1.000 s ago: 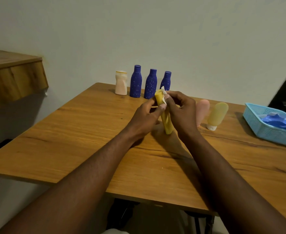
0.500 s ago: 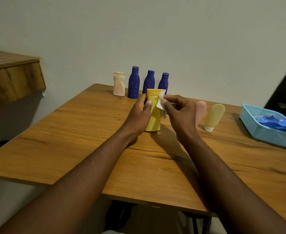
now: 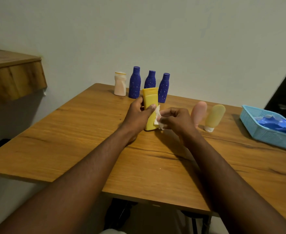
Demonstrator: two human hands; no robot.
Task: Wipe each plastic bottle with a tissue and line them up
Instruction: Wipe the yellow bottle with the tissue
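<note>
The yellow plastic bottle point(image 3: 150, 105), gripped by the left hand point(image 3: 138, 114), has been stood upright, and the white tissue point(image 3: 157, 118) pinched by the right hand point(image 3: 178, 119) lowered: probably nearly wiped.

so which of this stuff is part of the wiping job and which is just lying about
Job: yellow bottle in the left hand; tissue in the right hand; pale bottle and three blue bottles lined up; pink tube, yellowish tube.
Lying about: blue basket; wooden shelf.

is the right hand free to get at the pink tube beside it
Probably yes: the pink tube sits just beside the right hand with nothing between them. But that hand pinches the tissue, so its grip is partly taken.
</note>
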